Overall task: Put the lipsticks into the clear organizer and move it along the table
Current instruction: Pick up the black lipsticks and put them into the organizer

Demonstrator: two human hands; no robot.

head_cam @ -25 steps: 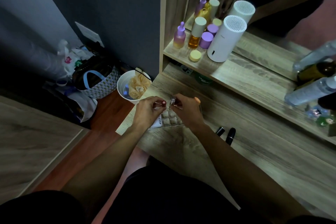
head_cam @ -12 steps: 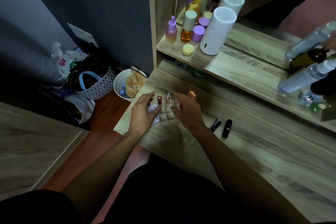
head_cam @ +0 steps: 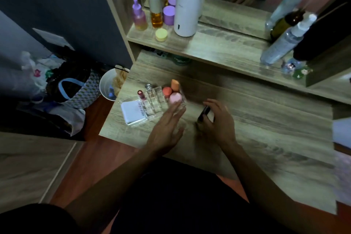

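Both hands have left the clear organizer (head_cam: 152, 104) and swung to its right: the right hand (head_cam: 216, 121) curls its grip around a dark lipstick (head_cam: 203, 113) on the bench (head_cam: 266, 129), while the left hand (head_cam: 167, 129) hovers open at the organizer's near corner. Its long axis tilts away from the organizer, which lies leftward; the right hand is nearer.

The table (head_cam: 247, 119) is pale wood-grain laminate with a dull sheen. The organizer (head_cam: 152, 106) is clear glossy plastic, glinting along its dividers. The lipstick (head_cam: 203, 113) in the right hand (head_cam: 216, 123) looks like glossy black plastic. The sponges (head_cam: 171, 92) appear matt and soft. The humidifier (head_cam: 187, 8) is smooth matt white plastic.
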